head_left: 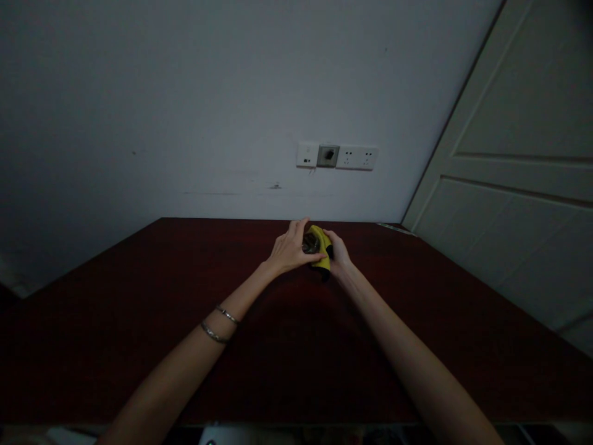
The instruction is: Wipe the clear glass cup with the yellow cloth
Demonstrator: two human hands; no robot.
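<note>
Over the far part of the dark red table I hold a yellow and black object between both hands. Its kind does not show clearly in the dim light. On its left side sits a dark, shiny round part. My left hand curves around this round part, with the thumb reaching across onto the yellow body. My right hand grips the yellow and black body from the right; most of its fingers are hidden behind it.
Behind the table rises a pale wall with a row of sockets and switches. A light panelled door stands along the right side. Below the table's near edge, a white item shows in part.
</note>
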